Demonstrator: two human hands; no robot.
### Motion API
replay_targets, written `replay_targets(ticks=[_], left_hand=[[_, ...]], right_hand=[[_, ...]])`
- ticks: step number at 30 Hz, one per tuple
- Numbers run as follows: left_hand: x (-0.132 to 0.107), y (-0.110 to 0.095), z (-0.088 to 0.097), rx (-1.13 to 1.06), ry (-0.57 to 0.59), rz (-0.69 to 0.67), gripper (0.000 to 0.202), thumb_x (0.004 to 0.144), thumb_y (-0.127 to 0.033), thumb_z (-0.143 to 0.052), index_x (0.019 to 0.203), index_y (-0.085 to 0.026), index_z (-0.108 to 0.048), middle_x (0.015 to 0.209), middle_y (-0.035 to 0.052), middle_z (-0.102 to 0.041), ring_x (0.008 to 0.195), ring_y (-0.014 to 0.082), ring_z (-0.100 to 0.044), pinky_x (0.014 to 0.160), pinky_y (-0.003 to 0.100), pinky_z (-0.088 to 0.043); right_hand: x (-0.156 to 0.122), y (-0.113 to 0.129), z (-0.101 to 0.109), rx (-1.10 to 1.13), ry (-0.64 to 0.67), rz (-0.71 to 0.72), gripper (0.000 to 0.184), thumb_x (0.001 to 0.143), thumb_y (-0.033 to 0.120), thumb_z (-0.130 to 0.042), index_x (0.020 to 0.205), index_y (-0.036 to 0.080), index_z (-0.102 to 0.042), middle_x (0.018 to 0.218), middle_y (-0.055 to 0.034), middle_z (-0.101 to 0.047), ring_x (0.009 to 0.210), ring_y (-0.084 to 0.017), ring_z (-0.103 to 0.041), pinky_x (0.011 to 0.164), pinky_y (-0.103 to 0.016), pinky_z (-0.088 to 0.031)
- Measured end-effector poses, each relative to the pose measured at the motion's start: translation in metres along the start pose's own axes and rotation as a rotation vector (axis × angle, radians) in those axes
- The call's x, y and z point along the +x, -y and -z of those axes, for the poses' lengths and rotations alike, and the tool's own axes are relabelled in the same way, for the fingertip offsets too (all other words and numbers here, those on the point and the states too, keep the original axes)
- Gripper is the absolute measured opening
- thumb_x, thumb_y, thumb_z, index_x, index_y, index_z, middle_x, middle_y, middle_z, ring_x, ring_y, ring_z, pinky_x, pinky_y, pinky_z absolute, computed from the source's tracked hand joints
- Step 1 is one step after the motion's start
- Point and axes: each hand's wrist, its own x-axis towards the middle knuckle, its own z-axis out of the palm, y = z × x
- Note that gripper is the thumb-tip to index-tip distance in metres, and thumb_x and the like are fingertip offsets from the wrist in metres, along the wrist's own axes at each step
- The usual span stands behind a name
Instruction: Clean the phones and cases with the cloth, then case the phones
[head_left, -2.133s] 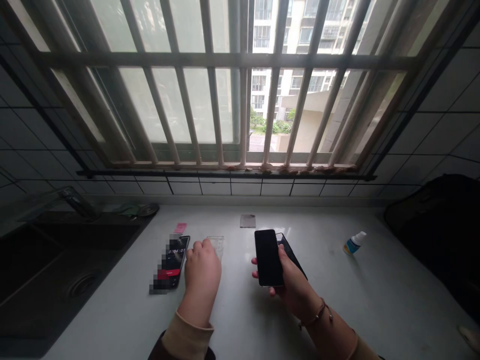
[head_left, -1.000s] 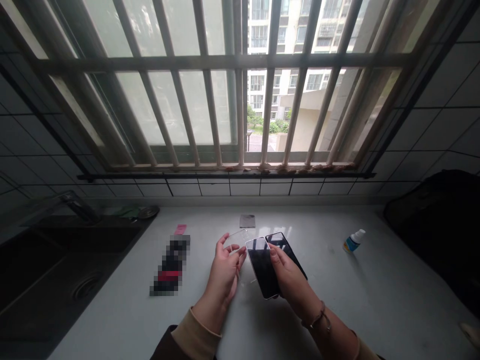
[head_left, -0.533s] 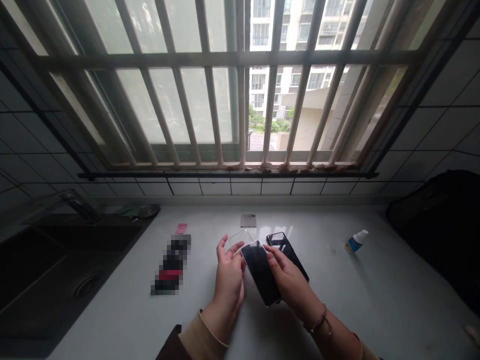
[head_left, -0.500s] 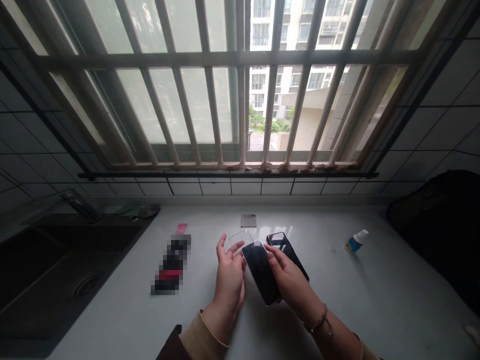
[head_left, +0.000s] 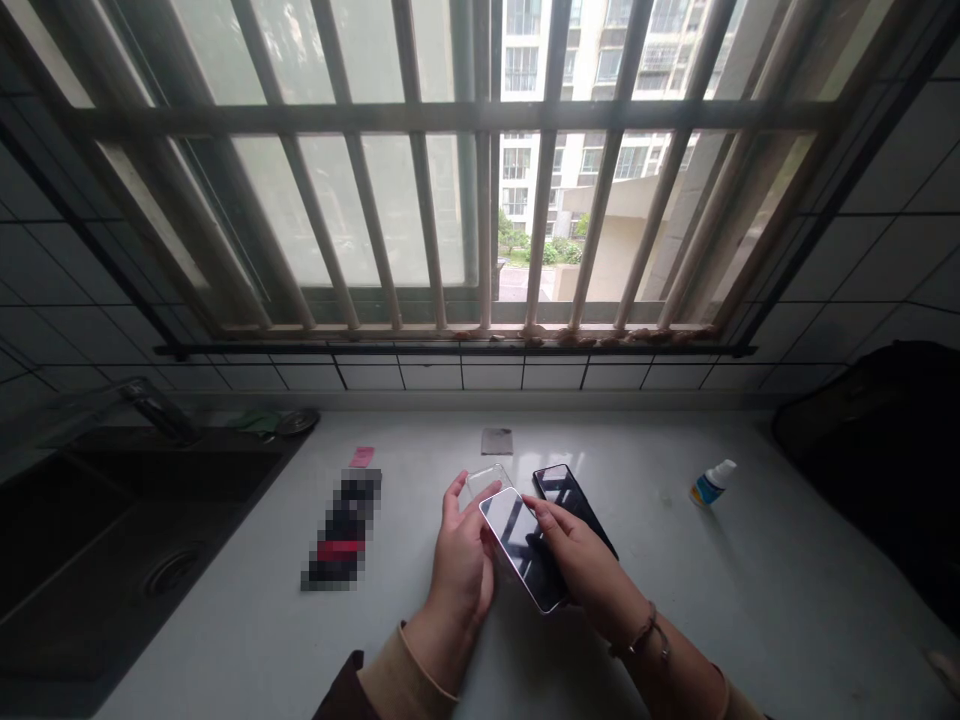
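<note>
A smartphone (head_left: 525, 550) with a pale rim slants in front of me, its dark screen facing up and mirroring the window bars. My right hand (head_left: 581, 550) grips it by the right edge. A clear phone case (head_left: 487, 478) shows just past the phone's top end, with its lower part hidden behind the phone. My left hand (head_left: 463, 555) is curled around the case's left side, index finger along its edge. Partly covered by my right hand, a second phone (head_left: 574, 500) in a dark case lies screen up on the counter.
On the white counter (head_left: 247, 620) are a small grey square (head_left: 496, 441), a pink slip (head_left: 362, 457), a blurred-out dark item (head_left: 343, 530) and a small spray bottle (head_left: 709, 483). A sink (head_left: 240, 470) borders the left; a black bag (head_left: 877, 440) stands right.
The held phone has tilted and shifted slightly right, so its screen now reflects the window. My left fingers have closed in on the clear case, which shows more plainly.
</note>
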Motion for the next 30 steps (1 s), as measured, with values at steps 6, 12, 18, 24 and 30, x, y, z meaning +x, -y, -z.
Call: replay_targets(ticks=[6, 12, 18, 24, 30], left_hand=[[0.002, 0.005, 0.004, -0.072, 0.026, 0.03, 0.063, 0.094, -0.012, -0.067, 0.151, -0.024, -0.044, 0.127, 0.0161, -0.073, 0.11, 0.0267, -0.075, 0.096, 0.04, -0.061], [-0.003, 0.013, 0.003, 0.043, 0.174, 0.133, 0.047, 0.094, -0.021, -0.072, 0.139, -0.018, -0.059, 0.125, 0.016, -0.074, 0.114, 0.0289, -0.073, 0.1, 0.04, -0.058], [-0.011, 0.021, 0.002, 0.033, 0.384, 0.139, 0.052, 0.092, -0.028, -0.078, 0.14, -0.019, -0.059, 0.128, 0.0165, -0.074, 0.12, 0.0306, -0.07, 0.104, 0.041, -0.055], [-0.003, 0.023, 0.008, 0.074, 0.251, 0.102, 0.04, 0.095, -0.028, -0.072, 0.133, -0.018, -0.066, 0.135, 0.0171, -0.071, 0.121, 0.0292, -0.07, 0.104, 0.039, -0.054], [0.007, 0.006, 0.011, 0.009, 0.063, 0.12, 0.04, 0.096, -0.023, -0.067, 0.135, -0.016, -0.064, 0.12, 0.016, -0.077, 0.106, 0.0289, -0.075, 0.093, 0.042, -0.061]], right_hand=[[0.007, -0.013, 0.0, -0.07, -0.025, 0.047, 0.073, 0.094, 0.077, -0.053, 0.142, 0.024, -0.068, 0.119, -0.0092, -0.078, 0.104, -0.031, -0.072, 0.088, -0.04, -0.055], [0.014, -0.023, 0.008, -0.252, -0.186, 0.135, 0.069, 0.1, 0.076, -0.042, 0.143, 0.029, -0.068, 0.129, -0.0085, -0.076, 0.119, -0.033, -0.07, 0.1, -0.044, -0.053], [0.015, -0.027, 0.009, -0.352, -0.257, 0.22, 0.075, 0.102, 0.076, -0.035, 0.145, 0.023, -0.066, 0.134, -0.0143, -0.072, 0.125, -0.035, -0.067, 0.105, -0.047, -0.053], [0.013, -0.027, -0.001, -0.346, -0.203, 0.322, 0.075, 0.102, 0.074, -0.036, 0.143, 0.019, -0.065, 0.133, -0.018, -0.067, 0.114, -0.035, -0.069, 0.099, -0.05, -0.058], [0.004, -0.012, 0.003, -0.147, 0.026, 0.311, 0.059, 0.102, 0.061, -0.054, 0.147, 0.023, -0.061, 0.127, -0.0121, -0.064, 0.068, -0.015, -0.062, 0.056, -0.032, -0.059]])
